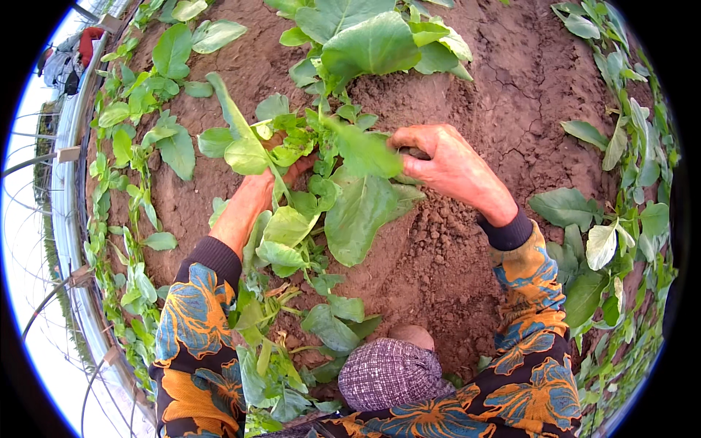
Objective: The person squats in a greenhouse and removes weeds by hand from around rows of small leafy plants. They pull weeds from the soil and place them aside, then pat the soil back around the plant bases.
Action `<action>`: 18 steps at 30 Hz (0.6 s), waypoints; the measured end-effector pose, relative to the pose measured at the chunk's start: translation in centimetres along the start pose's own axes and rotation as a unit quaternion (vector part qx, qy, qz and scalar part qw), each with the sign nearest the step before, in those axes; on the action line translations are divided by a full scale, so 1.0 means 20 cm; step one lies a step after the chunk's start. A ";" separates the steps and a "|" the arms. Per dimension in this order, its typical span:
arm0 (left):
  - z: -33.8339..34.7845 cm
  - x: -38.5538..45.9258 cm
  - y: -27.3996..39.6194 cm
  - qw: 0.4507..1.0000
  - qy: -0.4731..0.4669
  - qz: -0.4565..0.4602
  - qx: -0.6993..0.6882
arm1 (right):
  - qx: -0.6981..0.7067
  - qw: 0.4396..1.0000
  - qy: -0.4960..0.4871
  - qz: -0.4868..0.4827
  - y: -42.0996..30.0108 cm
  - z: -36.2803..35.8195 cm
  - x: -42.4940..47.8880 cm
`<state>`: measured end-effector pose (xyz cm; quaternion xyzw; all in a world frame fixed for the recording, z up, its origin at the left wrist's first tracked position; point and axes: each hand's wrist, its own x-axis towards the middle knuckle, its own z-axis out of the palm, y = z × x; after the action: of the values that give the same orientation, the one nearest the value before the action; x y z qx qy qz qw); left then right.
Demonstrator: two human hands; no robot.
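Observation:
My left hand (298,167) reaches in among the stems of a broad-leaved green plant (287,224), its fingers largely hidden by foliage. On the plant's other side, my right hand (438,156) is low over the soil with curled fingers, thumb and forefinger at the edge of the leaves. A motion-blurred leaf (364,148) hangs between the two hands. Below it spreads a large dull-green leaf (358,219). Whether either hand grips a leaf or stem cannot be made out.
Brown cracked soil (520,104) surrounds the plants. Another large-leaved plant (372,46) grows ahead. Leafy rows line the left (123,180) and right (641,180). Beyond the left row run a pale rail (68,213) and thin hoops. My knee in speckled cloth (389,375) is below.

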<state>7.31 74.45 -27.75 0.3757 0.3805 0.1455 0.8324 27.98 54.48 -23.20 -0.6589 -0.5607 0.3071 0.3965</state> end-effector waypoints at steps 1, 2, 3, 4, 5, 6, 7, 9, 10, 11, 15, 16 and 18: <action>0.00 0.01 0.00 1.000 0.005 -0.001 0.018 | -0.011 1.000 -0.004 0.009 0.00 -0.01 -0.01; 0.00 0.02 -0.01 0.999 0.010 -0.001 0.035 | -0.004 1.000 -0.004 0.010 0.01 -0.01 -0.02; 0.01 0.03 -0.01 0.998 0.015 -0.002 0.053 | 0.004 1.000 -0.003 0.010 0.03 -0.02 -0.03; 0.02 0.03 -0.01 0.999 -0.009 0.009 0.038 | 0.010 1.000 -0.002 0.010 0.04 -0.03 -0.04; 0.04 0.03 0.00 0.999 -0.033 0.020 0.023 | 0.016 1.000 0.008 0.000 0.05 -0.03 -0.04; 0.05 0.03 0.00 0.998 -0.056 0.030 0.007 | 0.021 1.000 0.018 -0.010 0.06 -0.02 -0.05; 0.03 0.04 0.02 0.996 -0.085 0.022 -0.018 | 0.028 0.999 0.027 -0.021 0.07 -0.02 -0.05; 0.01 0.05 0.01 0.990 -0.117 -0.003 -0.074 | 0.047 0.999 0.019 -0.002 0.05 -0.02 -0.06; 0.03 0.05 0.01 0.985 -0.135 -0.016 -0.102 | 0.056 0.998 0.016 0.009 0.05 -0.03 -0.07; 0.05 0.05 0.02 0.993 -0.087 -0.024 -0.073 | 0.049 0.999 0.020 0.002 0.06 -0.03 -0.07; 0.20 -0.01 0.04 0.993 0.013 0.038 0.113 | 0.069 0.997 0.017 0.015 0.10 -0.02 -0.09; 0.21 0.01 0.04 0.991 0.016 0.040 0.129 | 0.085 0.996 0.011 0.029 0.10 -0.02 -0.10; 0.18 0.03 0.01 0.981 -0.005 0.085 0.175 | 0.190 0.975 -0.006 0.114 0.10 -0.03 -0.11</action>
<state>10.28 73.01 -26.38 0.5477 0.3626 0.1449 0.7400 29.11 52.10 -24.73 -0.6291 -0.4161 0.4549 0.4734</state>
